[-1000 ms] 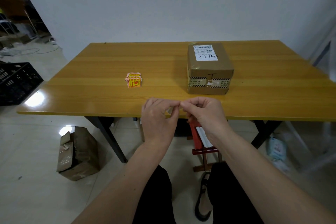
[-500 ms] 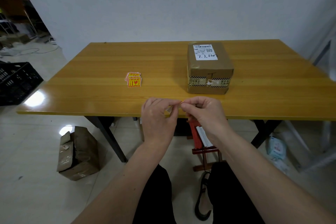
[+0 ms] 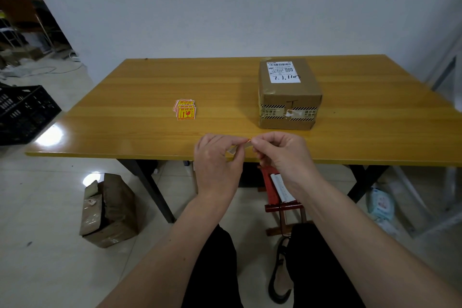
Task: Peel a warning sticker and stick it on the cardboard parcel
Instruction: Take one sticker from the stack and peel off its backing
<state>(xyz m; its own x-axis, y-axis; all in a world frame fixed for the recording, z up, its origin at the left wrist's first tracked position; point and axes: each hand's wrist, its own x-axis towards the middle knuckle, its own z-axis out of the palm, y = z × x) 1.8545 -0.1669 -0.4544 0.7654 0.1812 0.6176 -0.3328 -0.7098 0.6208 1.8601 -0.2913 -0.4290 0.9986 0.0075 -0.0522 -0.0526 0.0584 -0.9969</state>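
My left hand (image 3: pixel 218 157) and my right hand (image 3: pixel 282 155) meet over the table's near edge, both pinching one warning sticker (image 3: pixel 240 145). The left fingers hold its pale backing; the right fingertips grip a red-and-yellow corner that is lifted off it. Most of the sticker is hidden by my fingers. The cardboard parcel (image 3: pixel 288 94) stands on the wooden table (image 3: pixel 140 97) just beyond my right hand, with a white shipping label on top and striped tape across its front. A small stack of yellow-red warning stickers (image 3: pixel 185 110) lies to the left of the parcel.
A black plastic crate (image 3: pixel 23 112) sits on the floor at the left. An opened cardboard box (image 3: pixel 107 210) lies under the table's left side. A red stool (image 3: pixel 280 195) stands under the table by my knees.
My hands have drawn slightly apart. The sticker's coloured corner now shows at my right fingertips, and the pale backing shows between the hands.
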